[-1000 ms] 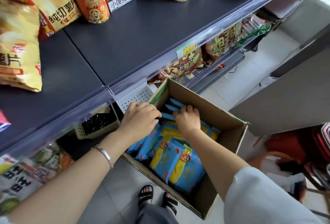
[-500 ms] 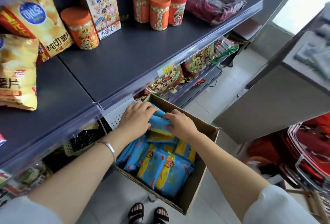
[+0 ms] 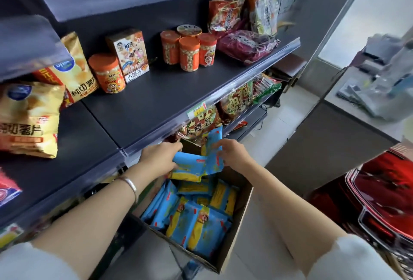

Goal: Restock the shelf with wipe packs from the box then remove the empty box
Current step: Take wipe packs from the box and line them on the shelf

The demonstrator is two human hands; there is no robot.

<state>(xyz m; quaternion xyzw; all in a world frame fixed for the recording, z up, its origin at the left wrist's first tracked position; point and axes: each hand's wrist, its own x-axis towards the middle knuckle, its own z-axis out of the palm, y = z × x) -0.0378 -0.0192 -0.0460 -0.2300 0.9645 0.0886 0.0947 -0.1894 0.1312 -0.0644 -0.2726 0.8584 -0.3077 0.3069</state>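
1. Now left hand (image 3: pixel 159 159) and right hand (image 3: pixel 232 153) each have a curled, closed grip on glossy blue-and-yellow wipe packs (image 3: pixel 196 163), just above the box (image 3: pixel 243 212).
2. Box: brown cardboard, open-topped, holds more flat, crinkly packs.
3. Dark matte shelf (image 3: pixel 156 101) alongside.

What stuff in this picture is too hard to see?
All in the head view:
1. How many held wipe packs there are: they overlap, and the left hand and right hand cover parts.
2. The box bottom: loose packs cover it.
3. Counter items: blurred.
4. Red basket: cut off by the right edge.
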